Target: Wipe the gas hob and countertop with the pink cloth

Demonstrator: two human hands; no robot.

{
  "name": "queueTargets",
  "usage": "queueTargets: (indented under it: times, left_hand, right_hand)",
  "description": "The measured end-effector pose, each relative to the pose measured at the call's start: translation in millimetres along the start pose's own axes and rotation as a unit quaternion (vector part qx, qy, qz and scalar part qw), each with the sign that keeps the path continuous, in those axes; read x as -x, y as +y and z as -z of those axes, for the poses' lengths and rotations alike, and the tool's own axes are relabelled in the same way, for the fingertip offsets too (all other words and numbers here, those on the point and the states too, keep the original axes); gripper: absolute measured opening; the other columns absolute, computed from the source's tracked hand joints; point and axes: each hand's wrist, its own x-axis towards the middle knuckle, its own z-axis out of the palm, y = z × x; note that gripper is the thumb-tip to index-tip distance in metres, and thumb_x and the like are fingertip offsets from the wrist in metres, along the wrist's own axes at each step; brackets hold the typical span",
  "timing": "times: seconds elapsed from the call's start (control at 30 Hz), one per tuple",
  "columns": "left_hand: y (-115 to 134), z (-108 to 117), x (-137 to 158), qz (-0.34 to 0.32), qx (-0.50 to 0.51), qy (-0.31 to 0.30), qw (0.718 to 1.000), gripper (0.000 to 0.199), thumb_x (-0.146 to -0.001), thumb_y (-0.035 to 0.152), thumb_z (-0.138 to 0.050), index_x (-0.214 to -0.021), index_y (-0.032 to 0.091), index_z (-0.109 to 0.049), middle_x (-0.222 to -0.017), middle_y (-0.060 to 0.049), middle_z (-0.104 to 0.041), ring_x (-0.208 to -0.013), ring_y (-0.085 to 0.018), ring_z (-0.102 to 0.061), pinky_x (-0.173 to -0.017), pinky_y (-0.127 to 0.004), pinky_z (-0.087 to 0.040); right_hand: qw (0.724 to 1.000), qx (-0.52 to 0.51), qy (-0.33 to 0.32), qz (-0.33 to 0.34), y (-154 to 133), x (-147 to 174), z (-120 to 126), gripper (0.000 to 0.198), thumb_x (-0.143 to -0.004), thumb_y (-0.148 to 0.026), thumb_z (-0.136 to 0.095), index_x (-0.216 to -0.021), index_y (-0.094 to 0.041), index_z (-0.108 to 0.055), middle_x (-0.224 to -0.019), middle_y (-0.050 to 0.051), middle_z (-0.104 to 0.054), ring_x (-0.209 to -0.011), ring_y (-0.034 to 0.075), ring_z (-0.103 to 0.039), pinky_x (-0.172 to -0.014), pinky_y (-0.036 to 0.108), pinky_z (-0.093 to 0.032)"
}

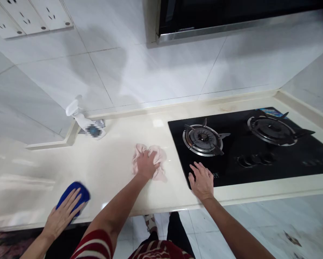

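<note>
My left hand (146, 165) presses down on a crumpled pink cloth (158, 156), which lies on the cream countertop (110, 162) left of the cooktop. Part of the cloth is hidden under my palm and fingers. On the front left corner of the black gas cooktop (231, 171) rests my right hand (202, 180), fingers stretched out and nothing held. Nearest to it is the left burner (203, 139) with its metal pan support.
At the left, another person's hand (59, 219) lies flat on a blue cloth (81, 194). A white spray bottle (81, 120) stands near the wall corner. The right burner (272, 129) sits farther off. Wall sockets (28, 16) and a black appliance (231, 14) are above.
</note>
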Motion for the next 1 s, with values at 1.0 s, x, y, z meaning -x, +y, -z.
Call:
queueTargets:
  times: [1.0]
  left_hand:
    - [-117, -3, 216, 0.044, 0.136, 0.184, 0.972, 0.029, -0.099, 0.029, -0.051, -0.126, 0.025, -0.06, -0.121, -0.009, -0.063, -0.116, -0.023, -0.057, -0.099, -0.043, -0.048]
  right_hand:
    - [0.888, -0.04, -0.294, 0.351, -217, 59, 35, 0.04, -0.094, -0.038, -0.061, -0.135, -0.036, -0.059, -0.138, 0.007, -0.06, -0.122, 0.034, -0.047, -0.092, 0.049, -0.037]
